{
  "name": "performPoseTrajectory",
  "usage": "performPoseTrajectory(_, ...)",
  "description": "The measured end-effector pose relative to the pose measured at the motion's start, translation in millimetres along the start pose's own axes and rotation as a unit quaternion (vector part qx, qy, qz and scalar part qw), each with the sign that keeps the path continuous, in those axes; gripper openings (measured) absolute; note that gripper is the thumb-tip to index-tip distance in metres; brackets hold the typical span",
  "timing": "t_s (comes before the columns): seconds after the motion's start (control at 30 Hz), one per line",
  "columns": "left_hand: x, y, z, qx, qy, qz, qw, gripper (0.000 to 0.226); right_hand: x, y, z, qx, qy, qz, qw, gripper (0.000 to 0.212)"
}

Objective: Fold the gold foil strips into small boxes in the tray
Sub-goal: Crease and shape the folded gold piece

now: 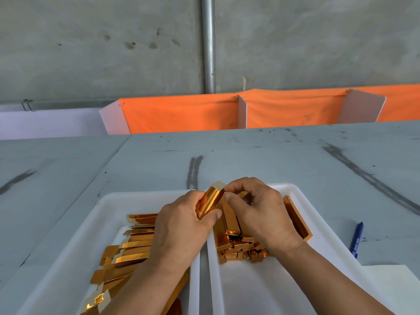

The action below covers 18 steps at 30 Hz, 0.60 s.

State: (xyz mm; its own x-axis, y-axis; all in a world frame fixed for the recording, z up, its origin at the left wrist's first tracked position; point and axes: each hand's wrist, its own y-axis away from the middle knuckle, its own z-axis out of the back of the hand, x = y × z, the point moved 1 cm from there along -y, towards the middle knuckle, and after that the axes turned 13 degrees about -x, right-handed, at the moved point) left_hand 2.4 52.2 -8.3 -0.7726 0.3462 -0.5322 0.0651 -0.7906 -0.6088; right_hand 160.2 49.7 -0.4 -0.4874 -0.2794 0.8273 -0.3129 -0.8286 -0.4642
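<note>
Two shallow white plastic trays sit side by side on the scuffed grey surface. The left tray (68, 253) has a messy fan of flat gold foil strips (131, 248), shiny card with little tabs at the ends. They overlap too much for an exact count, but it's well over a dozen. The right tray (250, 287) holds a heap of folded gold boxes (236, 246), long, thin and rectangular. A few lie lengthwise at the far end and a bunch of open ends face the near side, also too jumbled to count.

One half-folded gold strip (210, 202) is held up over the far edge where the two trays meet. The left hand (179, 226) is wrapped around its lower part, thumb pressing on the front. The right hand (256, 214) has its fingers curled, with thumb and fingertips pinching the upper edge. The top flap shows its pale matte inside.

One blue plastic pen (357, 239) lies on the surface to the right of the trays, with a white sheet of paper (386, 280) just nearer than it. At the far side there's wrinkly orange cloth (181, 112) and one grey metal pipe (209, 42) running up a concrete wall.
</note>
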Motion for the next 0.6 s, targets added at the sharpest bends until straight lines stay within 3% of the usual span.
performPoseTrajectory(0.17, -2.7, 0.2, 0.4, -0.016, -0.02, -0.05, 0.998, 0.036, 0.6, 1.1, -0.6, 0.028, 0.012, -0.005, 1.0, 0.008)
performPoseTrajectory(0.3, -7.9, 1.4, 0.1, -0.029, -0.039, -0.089, 0.995, 0.032, 1.5, 0.1, 0.8, 0.117, -0.103, -0.117, 0.981, 0.002)
performPoseTrajectory(0.43, -9.0, 3.1, -1.5, -0.047, -0.051, -0.12, 0.99, 0.034, 3.1, 0.4, 2.2, 0.166, -0.157, -0.163, 0.96, 0.009)
performPoseTrajectory(0.6, -7.2, 3.2, -3.8, -0.008, -0.054, -0.087, 0.995, 0.047, 2.4, -0.3, 2.0, 0.162, -0.149, -0.153, 0.964, 0.011)
